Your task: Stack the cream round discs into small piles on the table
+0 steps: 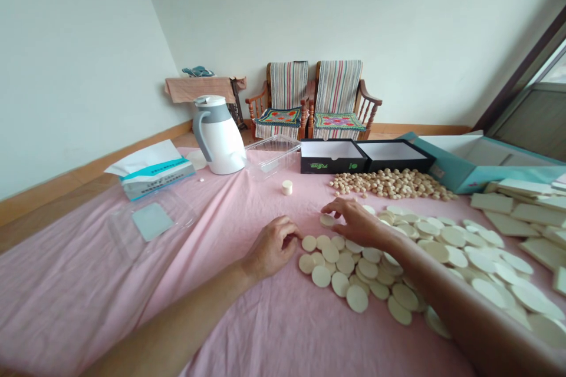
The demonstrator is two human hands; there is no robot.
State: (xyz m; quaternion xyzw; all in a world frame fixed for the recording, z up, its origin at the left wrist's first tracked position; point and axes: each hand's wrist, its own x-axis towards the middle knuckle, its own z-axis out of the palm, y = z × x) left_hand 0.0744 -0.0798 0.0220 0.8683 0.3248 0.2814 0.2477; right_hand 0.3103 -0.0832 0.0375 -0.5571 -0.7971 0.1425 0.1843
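Pale round wooden discs (345, 263) lie in a loose, overlapping spread on the pink cloth. At the far left edge of this spread, my right hand (357, 222) has its thumb and fingertips around one wooden disc (327, 221) low at the cloth. My left hand (273, 246) rests just left of the discs, its fingers curled and the index fingertip close to the nearest ones. Whatever it may hold is hidden by the fingers. Beyond both hands, a short stack of small round pieces (287, 188) stands upright on its own.
Small wooden balls (393, 182) are heaped before two black boxes (332, 159). A blue box (495, 159) and square boards (543, 212) occupy the right. A grey-white jug (225, 141), tissue pack (154, 169) and clear plastic trays (276, 153) stand left, with chairs (338, 94) behind.
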